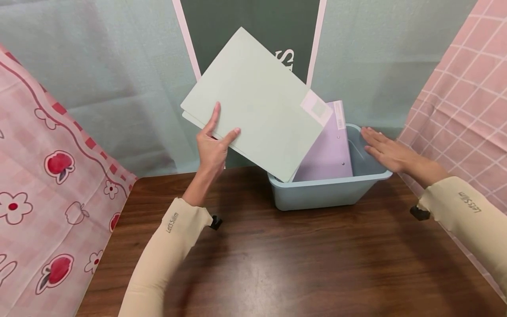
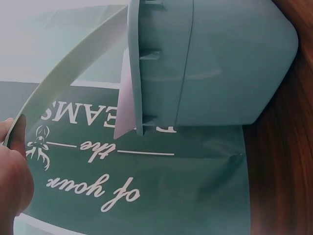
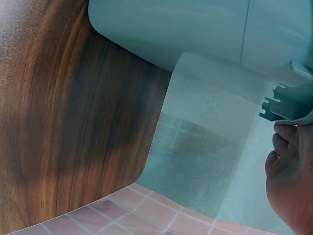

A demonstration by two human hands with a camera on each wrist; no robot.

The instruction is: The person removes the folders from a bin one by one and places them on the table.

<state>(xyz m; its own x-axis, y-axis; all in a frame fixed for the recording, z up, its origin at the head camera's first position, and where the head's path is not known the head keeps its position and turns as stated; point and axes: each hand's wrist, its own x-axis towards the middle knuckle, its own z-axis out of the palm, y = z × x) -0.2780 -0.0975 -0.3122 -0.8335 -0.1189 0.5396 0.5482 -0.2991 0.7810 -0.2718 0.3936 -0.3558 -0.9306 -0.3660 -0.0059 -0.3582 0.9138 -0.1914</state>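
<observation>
My left hand (image 1: 213,149) grips a pale green file folder (image 1: 257,105) by its lower left edge, thumb on the near face. The folder is tilted, its lower right corner over the front rim of a blue-grey plastic bin (image 1: 317,196). Inside the bin a lilac folder (image 1: 328,152) stands leaning, partly hidden by the green one. In the left wrist view the green folder (image 2: 63,68) is seen edge-on, bowed between the hand (image 2: 17,178) and the bin. My right hand (image 1: 390,152), fingers straight, touches the bin's right rim; its fingertips (image 3: 284,129) show beneath the rim.
The bin stands near the back edge of a dark wooden table (image 1: 253,251). Behind hangs a grey-green cloth (image 1: 119,88) with a dark lettered panel (image 1: 253,17). Pink patterned cloth (image 1: 51,189) hangs on the left, pink checked cloth (image 1: 471,88) on the right.
</observation>
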